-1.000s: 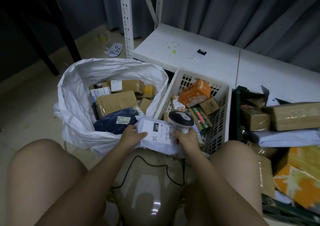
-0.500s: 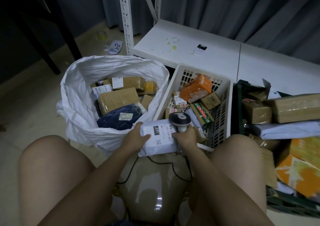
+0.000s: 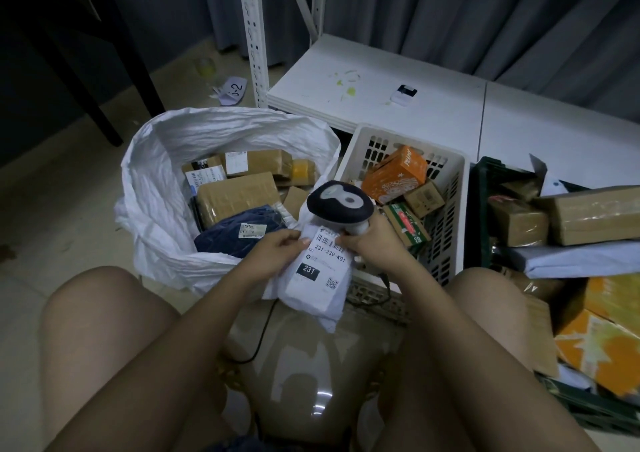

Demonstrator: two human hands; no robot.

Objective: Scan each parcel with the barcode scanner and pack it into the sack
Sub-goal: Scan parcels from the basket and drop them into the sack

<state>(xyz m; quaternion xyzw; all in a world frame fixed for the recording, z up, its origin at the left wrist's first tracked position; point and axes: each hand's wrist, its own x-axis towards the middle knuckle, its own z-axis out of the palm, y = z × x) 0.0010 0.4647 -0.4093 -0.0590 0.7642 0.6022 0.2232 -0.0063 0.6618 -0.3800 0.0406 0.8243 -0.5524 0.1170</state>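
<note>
Gripping the left edge of a white mailer parcel (image 3: 313, 278) with the left hand (image 3: 273, 251), thumb on top beside the shipping label, fingers curled beneath. Clasping the handle of the barcode scanner (image 3: 339, 206) in the right hand (image 3: 372, 247), with the dark rounded scanner head tipped down over the top of the label, right above the printed barcode and almost touching the parcel. Held low between the knees, just in front of the white sack (image 3: 156, 188) and the white slotted basket (image 3: 446, 202), label facing up and reading 231-239-K01 with a black 231 block below. Trailing from below the scanner hand, a dark cable (image 3: 258, 344) looping down across the glossy tan stool (image 3: 311, 365) between the legs. Standing open on the floor at left, sack mouth rolled back, already holding several brown cardboard boxes (image 3: 239, 197) and a dark blue soft package (image 3: 242, 233) with a small label. Sitting just right of the sack, basket carrying an orange box (image 3: 394, 174), a small brown carton and a red-and-green box. Piled further right in a dark green crate (image 3: 481, 209): more taped cardboard boxes, a pale mailer and orange-printed cartons. Behind everything, a low white shelf (image 3: 381, 105) with a small black-and-white gadget lying on it, grey curtains beyond.
</note>
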